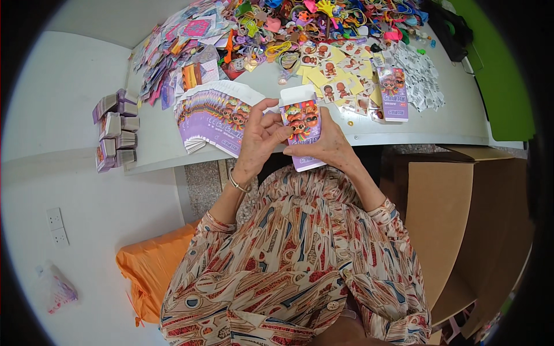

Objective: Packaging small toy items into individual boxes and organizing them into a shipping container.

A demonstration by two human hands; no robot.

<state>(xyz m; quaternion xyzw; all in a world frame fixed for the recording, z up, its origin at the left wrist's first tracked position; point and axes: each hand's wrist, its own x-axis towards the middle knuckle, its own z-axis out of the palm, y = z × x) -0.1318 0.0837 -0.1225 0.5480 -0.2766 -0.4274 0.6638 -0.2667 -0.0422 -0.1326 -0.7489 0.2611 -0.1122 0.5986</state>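
In front of my body, over the table's near edge, I hold a purple printed carton with a white flap standing up at its top. My right hand grips it along the right side, thumb across the lower front. From the left, my left hand has its thumb on the carton's face and its other fingers curled beside the edge. A fanned stack of flat purple cartons lies left of my left hand. To the right, another purple carton rests near picture cards with yellow pieces among them.
Colourful small toys are heaped along the table's back. Printed packets pile up at the left, small white packets at the right. Purple boxes are stacked past the left edge. An open cardboard box stands right; an orange bag lies left.
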